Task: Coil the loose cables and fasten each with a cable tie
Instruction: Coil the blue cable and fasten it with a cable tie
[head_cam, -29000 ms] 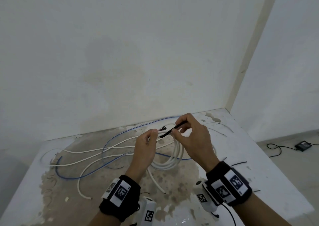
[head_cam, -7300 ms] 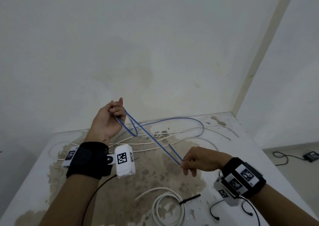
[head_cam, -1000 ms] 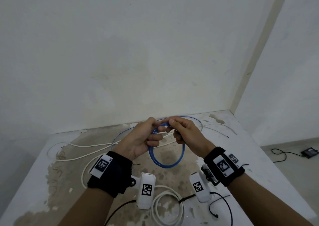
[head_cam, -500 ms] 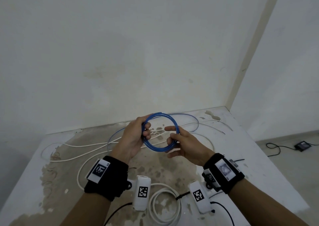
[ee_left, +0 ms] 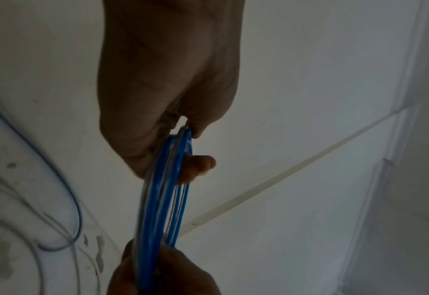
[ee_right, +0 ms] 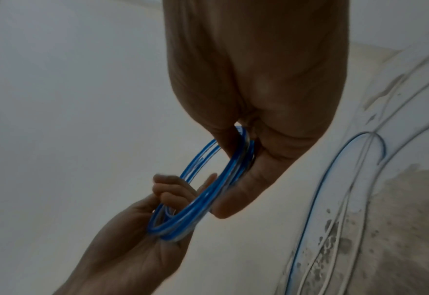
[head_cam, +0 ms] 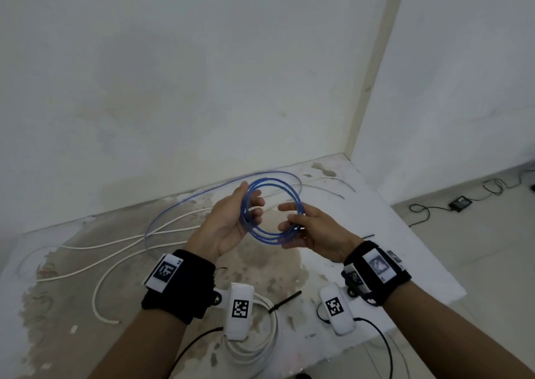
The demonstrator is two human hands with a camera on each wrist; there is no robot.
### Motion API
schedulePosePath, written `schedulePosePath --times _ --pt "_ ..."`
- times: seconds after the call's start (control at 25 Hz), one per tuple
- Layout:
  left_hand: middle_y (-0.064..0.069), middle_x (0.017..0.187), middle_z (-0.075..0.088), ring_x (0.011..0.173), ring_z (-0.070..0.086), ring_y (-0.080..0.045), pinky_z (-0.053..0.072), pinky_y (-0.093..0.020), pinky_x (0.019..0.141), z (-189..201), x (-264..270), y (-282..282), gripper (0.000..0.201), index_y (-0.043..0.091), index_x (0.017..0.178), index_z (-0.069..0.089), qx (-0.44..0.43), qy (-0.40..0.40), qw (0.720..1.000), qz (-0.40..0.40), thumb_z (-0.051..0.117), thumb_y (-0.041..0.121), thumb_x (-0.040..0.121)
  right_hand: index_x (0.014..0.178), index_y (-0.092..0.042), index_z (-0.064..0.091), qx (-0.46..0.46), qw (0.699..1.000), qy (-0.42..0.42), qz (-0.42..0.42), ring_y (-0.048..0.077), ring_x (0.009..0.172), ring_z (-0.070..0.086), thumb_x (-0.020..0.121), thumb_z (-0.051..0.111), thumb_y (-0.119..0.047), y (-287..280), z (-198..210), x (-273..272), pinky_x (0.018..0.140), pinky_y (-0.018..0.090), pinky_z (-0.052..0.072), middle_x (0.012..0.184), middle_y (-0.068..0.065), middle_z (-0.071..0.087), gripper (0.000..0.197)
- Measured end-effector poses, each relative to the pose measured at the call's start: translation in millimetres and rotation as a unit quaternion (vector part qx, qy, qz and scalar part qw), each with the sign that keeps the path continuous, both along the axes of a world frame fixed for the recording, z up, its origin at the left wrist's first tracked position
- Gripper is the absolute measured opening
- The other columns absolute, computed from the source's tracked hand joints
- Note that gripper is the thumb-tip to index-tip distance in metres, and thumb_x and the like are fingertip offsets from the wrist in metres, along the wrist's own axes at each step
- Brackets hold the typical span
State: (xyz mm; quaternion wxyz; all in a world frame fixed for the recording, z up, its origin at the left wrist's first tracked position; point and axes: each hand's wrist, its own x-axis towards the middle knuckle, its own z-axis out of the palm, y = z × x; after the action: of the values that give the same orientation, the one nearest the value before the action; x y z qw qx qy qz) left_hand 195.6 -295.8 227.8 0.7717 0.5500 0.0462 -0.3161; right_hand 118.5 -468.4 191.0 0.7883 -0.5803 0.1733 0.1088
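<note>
Head view, left to right: loose white cables (head_cam: 95, 263) sprawl on the stained table (head_cam: 405, 251), well left of both grips and not yet coiled. Left hand (head_cam: 228, 228) is curled round the left arc of the blue cable coil (head_cam: 272, 235), thumb on the outside, fingers wrapped through the ring; the left wrist view shows that pinch with the turns stacked nearly flat (ee_left: 163, 189). Coil is held in the air above the table, between the two hands, several turns deep. Right hand (head_cam: 315, 234) takes the right arc, thumb and fingers closed on the strands, and the right wrist view confirms it (ee_right: 246, 159). A blue tail (head_cam: 185, 207) runs from the top of the coil behind the left grip and down onto the table, so part of this cable is not wound in yet (how much is hard to tell). Below the grips, near the wrists, sits a white coil (head_cam: 260, 346) already bound by a black cable tie (head_cam: 285, 300).

Step in hand, as I judge it: coiling the blue cable, second of the lot, about mid-task. Next move likely calls for the left hand to hold the turns together while the right lets go, pulls in the tail for another turn, then fetches a tie. Risk: the springy turns fan open if either pinch slackens.
</note>
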Motion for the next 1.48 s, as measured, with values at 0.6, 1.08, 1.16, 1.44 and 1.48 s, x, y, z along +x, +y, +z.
schedulePosePath --times 0.6,1.08,1.16,1.44,1.48 --pt "0.007 0.047 0.029 0.035 0.020 -0.005 0.020 -0.019 0.035 -31.0 -13.2 -31.2 0.037 0.008 0.089 0.058 -0.010 0.057 0.998 0.018 0.028 0.023 0.104 0.094 -0.017 0.057 -0.396 0.855 0.128 0.309 0.015 0.065 0.063 0.095 0.064 -0.027 -87.3 -110.5 -75.0 0.058 0.028 0.055 0.091 0.005 0.064 0.012" --pt "0.008 0.051 0.029 0.041 0.025 -0.007 0.025 -0.022 0.043 -26.7 -9.1 -24.1 0.034 0.011 0.092 0.056 0.087 -0.024 0.996 0.017 0.031 0.030 0.106 0.092 -0.023 0.047 -0.557 0.733 -0.004 0.389 0.026 0.080 0.057 0.089 0.062 -0.025 -45.1 -173.2 -91.3 0.063 0.031 0.040 0.082 -0.005 0.055 0.016" --pt "0.008 0.051 0.028 0.040 0.019 -0.006 0.020 -0.020 0.038 -25.6 -4.8 -19.0 0.034 0.010 0.094 0.056 0.097 -0.044 0.994 0.023 0.031 0.028 0.106 0.104 -0.023 0.046 -0.499 0.804 -0.023 0.323 0.019 0.074 0.064 0.090 0.066 -0.027 -52.5 -147.9 -84.9 0.065 0.028 0.048 0.081 -0.004 0.062 0.024" --pt "0.007 0.051 0.028 0.038 0.020 -0.006 0.021 -0.020 0.036 -17.3 3.5 -9.4 0.034 0.009 0.090 0.058 0.044 -0.016 0.997 0.059 0.029 0.022 0.103 0.109 -0.006 0.070 -0.197 0.972 -0.126 0.036 0.027 0.080 0.073 0.100 0.053 -0.004 -67.0 2.0 -46.4 0.067 0.034 0.060 0.088 0.012 0.071 0.019" --pt "0.007 0.051 0.028 0.038 0.021 -0.006 0.022 -0.020 0.037 -16.5 3.8 -9.6 0.034 0.008 0.091 0.059 0.032 -0.008 0.998 0.056 0.029 0.019 0.102 0.111 -0.006 0.070 -0.173 0.973 -0.149 0.016 0.029 0.084 0.074 0.100 0.052 -0.001 -67.2 18.3 -43.4 0.070 0.035 0.060 0.091 0.013 0.072 0.021"
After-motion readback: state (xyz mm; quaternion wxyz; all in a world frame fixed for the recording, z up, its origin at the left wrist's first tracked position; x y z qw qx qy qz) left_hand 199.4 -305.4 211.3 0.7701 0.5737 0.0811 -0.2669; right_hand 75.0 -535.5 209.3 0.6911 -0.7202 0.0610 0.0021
